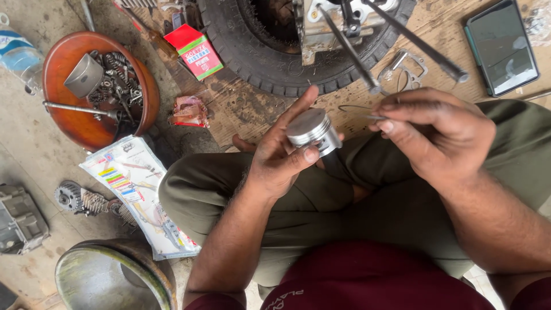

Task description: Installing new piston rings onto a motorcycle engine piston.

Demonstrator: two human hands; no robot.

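Silver piston (pixel 313 131) is gripped in the left hand (pixel 281 158), thumb pressed on its side, fingers wrapped behind; crown is tilted up toward 11 o'clock. It is held above the lap, just in front of the crossed legs in olive trousers (pixel 321 201)

Right hand (pixel 436 135) is closed in a pinch on a thin wire ring (pixel 359 112), fingertips just at 3 o'clock of the piston; ring is faint, whether it touches the piston cannot be told

At 12 o'clock of the hands a black tyre (pixel 275 63) lies flat on a wooden board (pixel 252 109), with a metal engine block (pixel 321 23) inside it and two long studs (pixel 350 49) projecting toward the hands. A gasket (pixel 402 72) is seen beside the tyre

At 1-2 o'clock a phone (pixel 501 47) lies screen-up

At 10 o'clock a red-green box (pixel 194 50) and a round brown tray (pixel 74 123) loaded with springs and small metal parts are seen. At 9 o'clock a printed plastic packet (pixel 135 189) lies on the floor, with a sprocket (pixel 70 196) and a grey casing (pixel 20 221) beyond it. At 7-8 o'clock a metal bowl (pixel 115 275) is placed
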